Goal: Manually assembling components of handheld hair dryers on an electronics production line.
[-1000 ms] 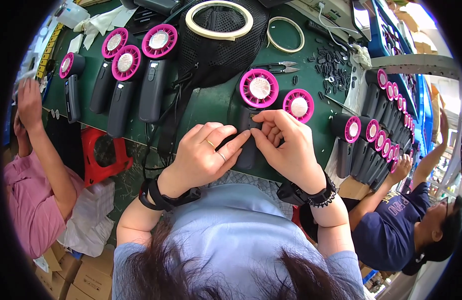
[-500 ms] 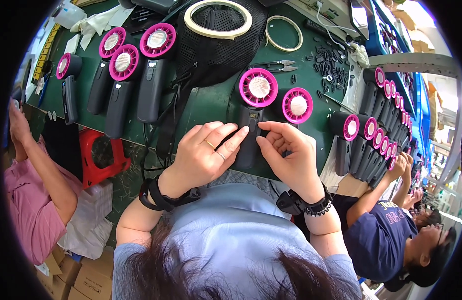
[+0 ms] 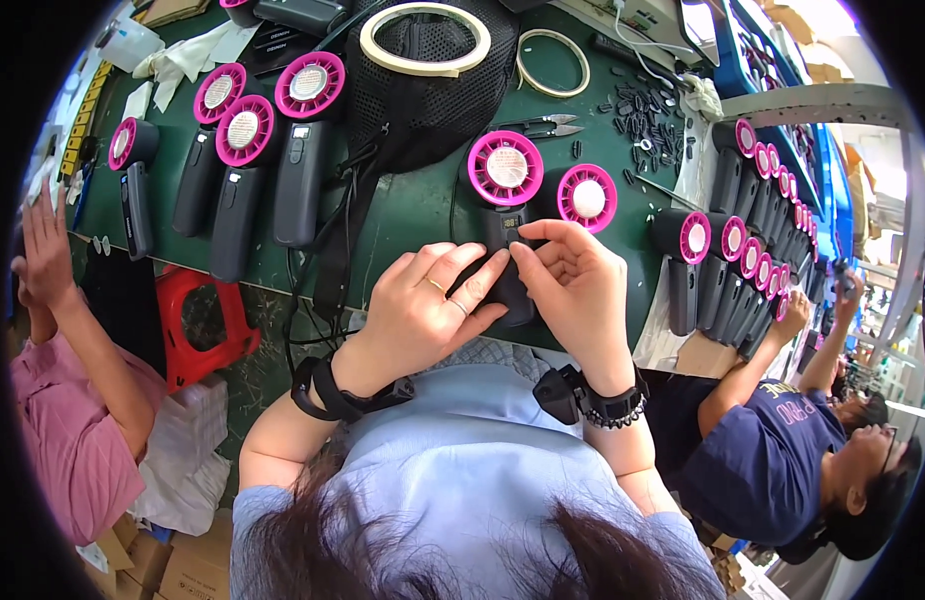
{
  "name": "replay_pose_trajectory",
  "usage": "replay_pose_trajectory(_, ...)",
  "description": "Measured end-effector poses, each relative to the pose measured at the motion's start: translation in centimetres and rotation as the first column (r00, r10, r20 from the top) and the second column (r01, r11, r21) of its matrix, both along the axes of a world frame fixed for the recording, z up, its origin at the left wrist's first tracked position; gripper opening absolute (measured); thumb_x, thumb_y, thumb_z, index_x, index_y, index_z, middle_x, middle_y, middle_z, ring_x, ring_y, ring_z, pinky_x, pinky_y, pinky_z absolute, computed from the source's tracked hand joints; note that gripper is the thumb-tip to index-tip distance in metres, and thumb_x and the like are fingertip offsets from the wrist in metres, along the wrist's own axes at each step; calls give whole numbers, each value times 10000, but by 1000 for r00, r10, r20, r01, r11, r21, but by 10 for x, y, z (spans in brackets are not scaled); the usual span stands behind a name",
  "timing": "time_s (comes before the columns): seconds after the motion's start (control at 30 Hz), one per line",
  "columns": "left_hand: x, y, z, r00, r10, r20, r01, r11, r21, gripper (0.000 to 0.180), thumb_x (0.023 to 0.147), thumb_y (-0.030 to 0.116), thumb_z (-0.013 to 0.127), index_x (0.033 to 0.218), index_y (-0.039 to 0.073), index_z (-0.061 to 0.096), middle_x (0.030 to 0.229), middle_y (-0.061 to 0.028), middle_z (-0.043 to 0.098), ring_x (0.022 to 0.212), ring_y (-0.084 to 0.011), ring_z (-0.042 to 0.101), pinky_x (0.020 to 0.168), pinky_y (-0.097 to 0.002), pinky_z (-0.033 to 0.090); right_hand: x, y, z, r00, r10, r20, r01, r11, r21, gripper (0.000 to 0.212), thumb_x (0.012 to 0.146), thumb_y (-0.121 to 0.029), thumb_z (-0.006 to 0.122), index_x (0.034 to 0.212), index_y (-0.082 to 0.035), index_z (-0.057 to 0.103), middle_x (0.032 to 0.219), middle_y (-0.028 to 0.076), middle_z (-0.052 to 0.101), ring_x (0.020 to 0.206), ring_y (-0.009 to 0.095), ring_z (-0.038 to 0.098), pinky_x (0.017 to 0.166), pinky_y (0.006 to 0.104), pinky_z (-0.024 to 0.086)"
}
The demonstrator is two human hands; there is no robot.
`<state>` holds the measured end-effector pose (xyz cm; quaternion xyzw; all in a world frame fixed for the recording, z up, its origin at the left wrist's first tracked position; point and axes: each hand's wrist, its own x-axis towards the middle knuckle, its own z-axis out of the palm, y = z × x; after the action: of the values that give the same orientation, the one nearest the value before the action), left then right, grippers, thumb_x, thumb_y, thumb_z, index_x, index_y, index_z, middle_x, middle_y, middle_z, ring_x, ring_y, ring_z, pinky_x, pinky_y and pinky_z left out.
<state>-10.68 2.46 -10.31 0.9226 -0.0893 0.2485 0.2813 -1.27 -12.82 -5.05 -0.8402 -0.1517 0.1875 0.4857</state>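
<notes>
Head | left hand (image 3: 408,305), right hand (image 3: 580,295) at grey fan (image 3: 510,222) | blue bin (image 3: 733,72): dark contents

Two pink-ringed fans (image 3: 505,168) are at the middle, four at the left with a fifth partly cut off above, and more than ten, overlapping, at the right. The table (image 3: 413,205) carries two tape rolls (image 3: 418,69), one pair of snips (image 3: 555,120), one mesh bag (image 3: 433,112) and dozens of small black parts (image 3: 648,110). One red stool (image 3: 176,330) shows.
</notes>
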Motion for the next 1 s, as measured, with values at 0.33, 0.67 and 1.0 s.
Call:
replay_pose_trajectory(0.33,1,-1,2,1000,26,5,-26,1000,6,517,703,260,820,1181,102,702,1105,-63,617,918,-264,623,755,-363,551,8,8,8,977,91,195,-63,987,-148,83,840,-1,732,896,28,678,736,31,659,588,25,573,542,190,458)
replay_pose_trajectory(0.67,2,-2,1,1000,13,7,-13,1000,-10,521,696,234,819,1188,108,702,1094,-64,618,892,-266,631,751,-367,554,3,-7,4,935,125,331,-125,992,-20,149,830,31,712,975,0,722,837,45,666,664,88,632,619,222,516)
replay_pose_trajectory(1.0,2,-1,2,1000,3,-8,-3,1000,-8,525,702,220,815,1200,109,695,1095,-70,619,899,-270,628,754,-373,556,5,-22,-1,865,260,429,-253,965,-74,154,831,36,711,981,4,699,856,72,663,683,135,663,618,247,547)
